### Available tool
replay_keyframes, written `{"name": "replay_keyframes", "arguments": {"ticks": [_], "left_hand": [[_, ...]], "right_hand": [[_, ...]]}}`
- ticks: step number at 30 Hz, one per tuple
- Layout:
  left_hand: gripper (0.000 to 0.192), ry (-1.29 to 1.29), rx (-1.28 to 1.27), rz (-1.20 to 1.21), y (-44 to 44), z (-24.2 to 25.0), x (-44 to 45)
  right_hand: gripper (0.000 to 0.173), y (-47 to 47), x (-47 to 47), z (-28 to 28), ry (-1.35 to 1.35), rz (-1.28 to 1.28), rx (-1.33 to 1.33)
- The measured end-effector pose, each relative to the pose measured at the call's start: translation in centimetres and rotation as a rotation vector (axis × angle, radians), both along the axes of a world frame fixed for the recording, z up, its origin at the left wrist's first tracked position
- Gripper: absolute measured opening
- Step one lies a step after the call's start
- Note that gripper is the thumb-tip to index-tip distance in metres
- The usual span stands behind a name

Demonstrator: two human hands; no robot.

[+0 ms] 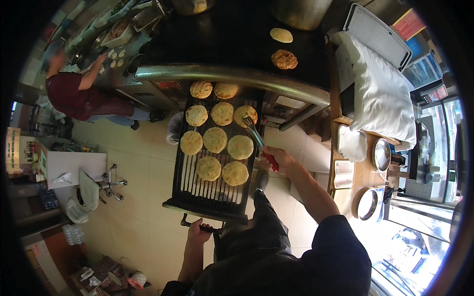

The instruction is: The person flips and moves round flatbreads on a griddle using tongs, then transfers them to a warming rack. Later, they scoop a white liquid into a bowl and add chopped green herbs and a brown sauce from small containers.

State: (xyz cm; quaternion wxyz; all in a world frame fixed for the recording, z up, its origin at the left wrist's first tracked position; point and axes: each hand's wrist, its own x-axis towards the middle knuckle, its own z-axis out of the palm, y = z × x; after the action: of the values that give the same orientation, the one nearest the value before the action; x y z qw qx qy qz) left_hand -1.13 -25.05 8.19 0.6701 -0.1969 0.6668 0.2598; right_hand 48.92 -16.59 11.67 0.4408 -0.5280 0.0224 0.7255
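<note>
A slatted metal rack drawer is pulled out from under the dark griddle, with several round browned flatbreads lying on it in rows. My left hand grips the drawer's black handle at its near end. In my right hand is a utensil with a red grip and a slotted metal head; its head touches a flatbread on the right side, in the second row from the griddle. On the griddle top, a pale flatbread and a browner one lie at the right.
A co-worker in dark red stands at a counter on the left, reaching toward small dough pieces. A wheeled chair stands on the floor at left. On the right, a wooden counter holds round metal pans and a white cloth-covered box.
</note>
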Motion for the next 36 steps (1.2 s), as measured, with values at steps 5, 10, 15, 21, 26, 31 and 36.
{"name": "replay_keyframes", "arguments": {"ticks": [5,10,15,21,26,31,36], "left_hand": [[0.017,0.019,0.010,0.010,0.1,0.5,0.3],[0.018,0.007,0.012,-0.004,0.1,-0.7,-0.2],[0.020,0.013,-0.006,-0.011,0.2,-0.1,0.2],[0.016,0.021,0.003,-0.018,0.6,1.3,0.9],[0.017,-0.015,0.026,-0.013,0.3,0.2,0.1],[0.018,-0.019,0.011,-0.012,0.3,0.1,0.0],[0.023,0.003,0.056,-0.041,0.6,1.8,0.8]], "right_hand": [[0.022,3.8,1.1,-1.2,0.018,-0.120,0.055],[0.025,6.5,2.1,-0.9,-0.142,-0.141,0.064],[0.024,-0.1,1.0,2.2,-0.346,0.302,0.065],[0.022,-9.0,-2.2,3.9,-0.291,0.556,-0.059],[0.023,-10.5,-3.6,2.8,-0.175,0.432,-0.064],[0.023,-10.2,-4.6,2.5,-0.088,0.294,-0.024],[0.022,-8.8,-4.1,2.8,-0.094,0.067,0.035]]}}
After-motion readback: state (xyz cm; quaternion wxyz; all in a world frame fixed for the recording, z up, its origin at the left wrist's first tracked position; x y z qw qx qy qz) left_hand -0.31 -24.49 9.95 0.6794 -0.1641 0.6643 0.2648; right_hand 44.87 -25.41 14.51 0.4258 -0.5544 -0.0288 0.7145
